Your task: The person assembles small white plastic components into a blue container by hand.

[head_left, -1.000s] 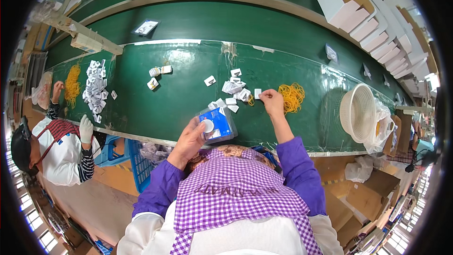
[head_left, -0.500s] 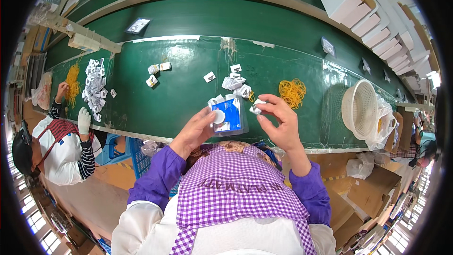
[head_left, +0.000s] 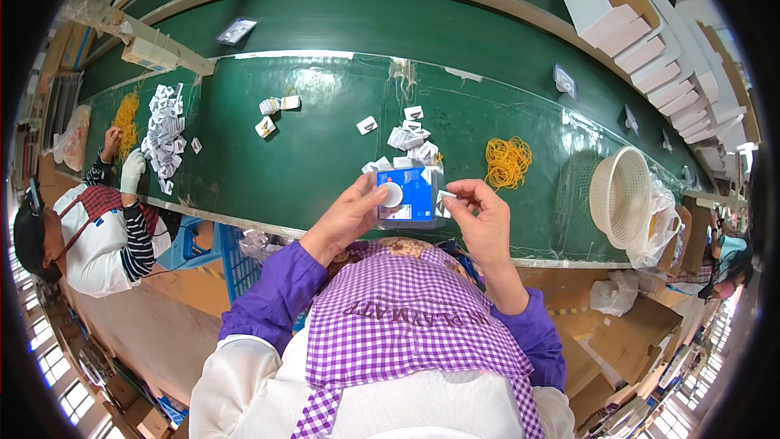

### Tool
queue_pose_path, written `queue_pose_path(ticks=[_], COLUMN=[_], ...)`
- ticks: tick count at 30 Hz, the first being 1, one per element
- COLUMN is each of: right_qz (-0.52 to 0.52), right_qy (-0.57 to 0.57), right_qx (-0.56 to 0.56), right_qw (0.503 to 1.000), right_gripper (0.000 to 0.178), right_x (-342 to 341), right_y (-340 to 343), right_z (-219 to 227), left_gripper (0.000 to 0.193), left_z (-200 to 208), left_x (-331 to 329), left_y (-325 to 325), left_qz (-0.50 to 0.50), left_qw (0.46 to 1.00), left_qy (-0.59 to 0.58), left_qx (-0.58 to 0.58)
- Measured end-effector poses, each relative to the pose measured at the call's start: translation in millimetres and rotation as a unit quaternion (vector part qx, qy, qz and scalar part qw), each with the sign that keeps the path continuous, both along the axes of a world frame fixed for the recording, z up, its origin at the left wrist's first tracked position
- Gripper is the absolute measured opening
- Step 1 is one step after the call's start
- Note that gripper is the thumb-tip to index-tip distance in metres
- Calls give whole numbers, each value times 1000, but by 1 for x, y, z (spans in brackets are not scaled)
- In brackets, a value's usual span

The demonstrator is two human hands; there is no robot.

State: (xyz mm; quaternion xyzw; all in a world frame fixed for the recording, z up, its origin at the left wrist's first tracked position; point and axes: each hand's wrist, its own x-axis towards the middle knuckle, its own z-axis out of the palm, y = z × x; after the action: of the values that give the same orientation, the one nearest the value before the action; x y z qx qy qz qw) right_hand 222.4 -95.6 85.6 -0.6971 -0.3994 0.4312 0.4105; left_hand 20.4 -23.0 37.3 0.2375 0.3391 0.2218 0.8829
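Observation:
In front of my apron, my left hand [head_left: 351,213] grips a clear plastic package with a blue card [head_left: 417,187] and a round white disc inside. My right hand [head_left: 483,213] pinches a small folded white paper [head_left: 444,202] with a dark mark, right beside the package's right edge. Just beyond the package lies a heap of similar folded white papers [head_left: 411,138], partly hidden by it. A single paper [head_left: 366,125] sits apart to the left of that heap. To the right lies a tangle of yellow rubber bands [head_left: 509,162].
A few banded paper bundles [head_left: 268,125] and a bigger paper pile [head_left: 165,138] lie to the left. A co-worker [head_left: 89,232] sits at the far left beside more rubber bands. On the right stands a white basket [head_left: 620,197]. Packages [head_left: 237,31] rest on the green belt beyond.
My right hand has brought the small folded paper down to the package's edge, its fingers closing in. The package has shifted slightly right. The co-worker's gloved hand has moved up to the paper pile.

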Motion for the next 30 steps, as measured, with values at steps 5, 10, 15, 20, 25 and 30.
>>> queue_pose_path(ticks=[5,10,15,20,25,30], right_qz=[-57,-47,26,47,124,135], right_qy=[195,167,-157,-109,-37,15], right_qx=[-35,-25,75,90,83,57], right_qw=[978,984,984,989,988,989], right_gripper=[14,9,13,24,42,46], right_x=[0,-6,-5,3,14,12], right_y=[0,-1,-1,-6,-7,-5], right_z=[-2,-7,-3,-15,-2,-1], left_gripper=[57,58,56,55,58,51], left_z=[-3,1,4,4,6,7], left_x=[3,8,9,12,10,11], left_y=[1,-1,-5,-6,-5,-6], left_qz=[7,-24,-23,-12,-9,-7], left_qw=[1000,999,1000,999,999,999], left_qy=[-2,-6,11,19,18,14], left_qx=[13,35,6,-26,-50,-42])
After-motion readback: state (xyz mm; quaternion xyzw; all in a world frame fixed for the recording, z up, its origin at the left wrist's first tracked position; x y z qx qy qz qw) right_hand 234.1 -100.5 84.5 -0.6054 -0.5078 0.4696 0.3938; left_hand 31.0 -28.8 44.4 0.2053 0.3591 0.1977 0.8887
